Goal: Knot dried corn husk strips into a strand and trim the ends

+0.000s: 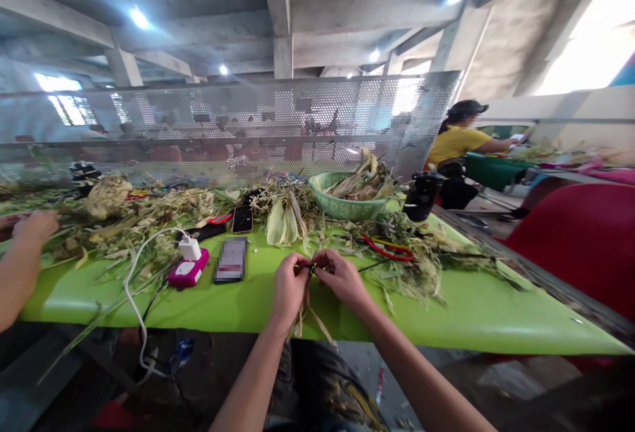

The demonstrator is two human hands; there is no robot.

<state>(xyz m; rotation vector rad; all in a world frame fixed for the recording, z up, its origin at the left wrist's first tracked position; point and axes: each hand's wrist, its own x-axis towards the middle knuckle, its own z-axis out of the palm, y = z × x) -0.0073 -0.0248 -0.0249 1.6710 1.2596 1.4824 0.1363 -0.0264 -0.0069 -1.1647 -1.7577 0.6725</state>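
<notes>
My left hand (290,290) and my right hand (342,278) meet above the front of the green table, both closed in a pinch. Narrow strips of dried corn husk (308,313) hang down between them. At the fingertips is something small and dark, partly hidden by the fingers. A thin black cord (373,265) runs out from behind my right hand toward the red-handled pliers (389,248). Just beyond my hands lies a bunch of pale corn husks (282,223).
A green basket (342,207) of husks stands at the back, near a black container (421,197). Left are a phone (231,260), a second phone (243,218) and a magenta power block (188,270). A co-worker's hand (37,227) reaches in left; another person (459,134) sits right.
</notes>
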